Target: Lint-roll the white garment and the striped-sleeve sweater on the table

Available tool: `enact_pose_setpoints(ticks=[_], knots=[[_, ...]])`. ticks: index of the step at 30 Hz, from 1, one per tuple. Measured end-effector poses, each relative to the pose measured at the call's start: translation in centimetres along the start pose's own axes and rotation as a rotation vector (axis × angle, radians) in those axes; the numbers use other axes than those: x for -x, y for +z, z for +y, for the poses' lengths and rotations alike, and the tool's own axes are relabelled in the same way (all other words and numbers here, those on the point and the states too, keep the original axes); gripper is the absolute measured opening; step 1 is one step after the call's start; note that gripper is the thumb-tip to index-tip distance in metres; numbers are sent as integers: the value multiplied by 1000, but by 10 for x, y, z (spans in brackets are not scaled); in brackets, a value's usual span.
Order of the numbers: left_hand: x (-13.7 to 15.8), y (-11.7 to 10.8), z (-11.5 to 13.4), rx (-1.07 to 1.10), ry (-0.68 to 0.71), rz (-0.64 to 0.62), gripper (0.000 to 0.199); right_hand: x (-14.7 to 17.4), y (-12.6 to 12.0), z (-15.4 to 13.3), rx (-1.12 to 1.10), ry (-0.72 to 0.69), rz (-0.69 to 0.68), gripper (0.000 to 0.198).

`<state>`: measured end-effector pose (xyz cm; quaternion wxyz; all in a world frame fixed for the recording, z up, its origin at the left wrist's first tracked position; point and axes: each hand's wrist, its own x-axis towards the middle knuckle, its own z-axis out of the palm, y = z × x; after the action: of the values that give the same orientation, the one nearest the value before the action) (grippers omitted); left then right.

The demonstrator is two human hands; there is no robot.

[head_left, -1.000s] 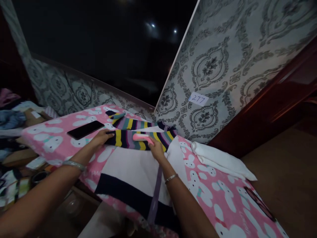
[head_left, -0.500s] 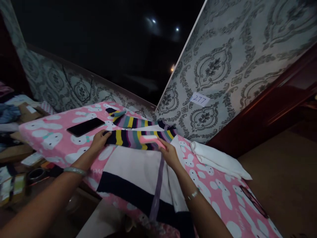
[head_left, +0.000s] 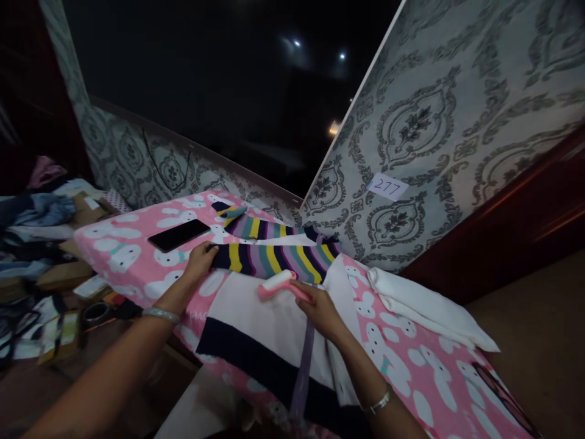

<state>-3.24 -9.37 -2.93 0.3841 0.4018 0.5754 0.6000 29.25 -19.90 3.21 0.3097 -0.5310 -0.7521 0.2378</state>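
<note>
A sweater with a pale body [head_left: 256, 305], a navy hem and striped sleeves lies spread over a pink covered table. My left hand [head_left: 201, 259] pinches the cuff end of the nearer striped sleeve [head_left: 274, 259]. In my right hand [head_left: 320, 308] is a small pink lint roller [head_left: 278, 283] with a white roll, gripped by its handle. The roller's head is over the pale body, just below the sleeve; whether it touches the cloth I cannot tell. The farther sleeve is bent near its cuff.
A black phone [head_left: 179, 235] lies left of the sweater. To the right are a folded white cloth [head_left: 429, 305] and dark-framed glasses [head_left: 505, 396]. Behind the table hangs a large dark screen [head_left: 205, 91]. Clothes and boxes [head_left: 64, 274] are piled at the left.
My right hand has brought the lint roller down off the striped sleeve onto or over the pale body. The left hand keeps its hold on the cuff. The view has shifted slightly left.
</note>
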Motion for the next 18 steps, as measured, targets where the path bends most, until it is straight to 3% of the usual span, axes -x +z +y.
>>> enact_pose_setpoints(ticks=[3,8,11,14,18], knots=[[2,2,2,36,-21,12,25,-20,-1,-13,-43,-17,13,51],[8,2,5,17,-19,44,23,-80,69,-47,-85,-19,90,53],[8,1,4,-16,6,56,20,-88,97,-60,-41,-18,37,55],[6,-1,1,-37,40,79,19,-67,84,-56,-12,-31,5,58],[1,-1,-3,-51,63,108,20,-29,29,-34,37,-38,-104,56]])
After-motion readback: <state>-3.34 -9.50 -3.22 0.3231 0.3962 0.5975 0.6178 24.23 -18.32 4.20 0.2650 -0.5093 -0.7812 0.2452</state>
